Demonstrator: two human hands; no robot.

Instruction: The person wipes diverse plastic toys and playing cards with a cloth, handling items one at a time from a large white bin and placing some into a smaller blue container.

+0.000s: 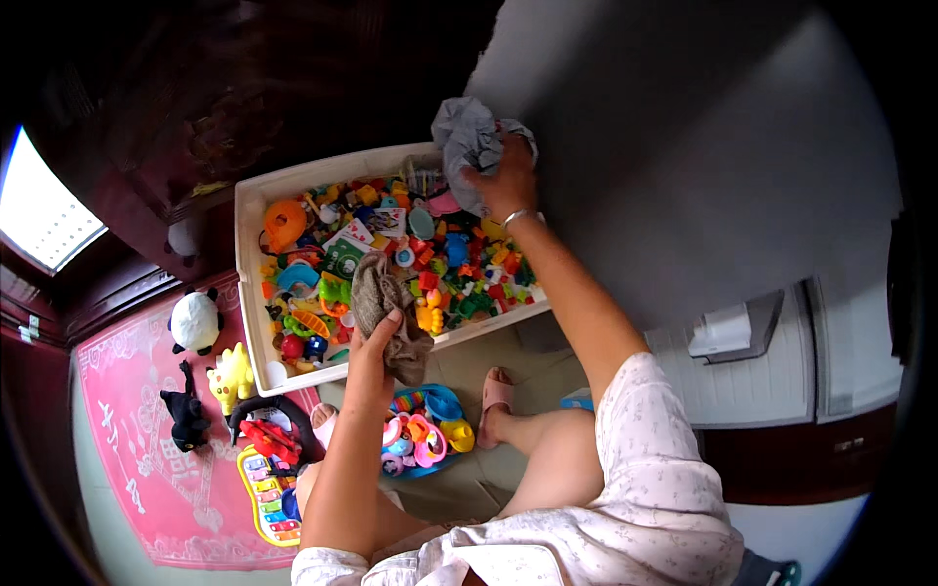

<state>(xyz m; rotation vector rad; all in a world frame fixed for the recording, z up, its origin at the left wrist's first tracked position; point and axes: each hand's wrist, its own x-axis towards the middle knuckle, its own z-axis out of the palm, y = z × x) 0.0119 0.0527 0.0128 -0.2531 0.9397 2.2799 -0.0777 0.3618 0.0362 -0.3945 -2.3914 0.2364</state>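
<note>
A crumpled brown cloth (377, 282) is gripped in my left hand (375, 350), over the near side of a large white plastic bin (248, 293). My right hand (509, 182), with a bracelet at the wrist, grasps a crumpled grey plastic bag (465, 135) at the bin's far right corner. Many small toys fill the bin, among them an orange round toy (284, 225), playing cards (353, 233), a blue toy (456, 250) and a yellow toy (429, 316). The cloth and bag hide part of the contents.
On a pink mat (139, 439) to the left lie a panda plush (196, 321), a yellow plush (231, 375), a black plush (185, 417) and a toy xylophone (272, 505). A blue basin (419, 472) of toys stands between my feet. Right of the bin rises a grey surface (703, 183).
</note>
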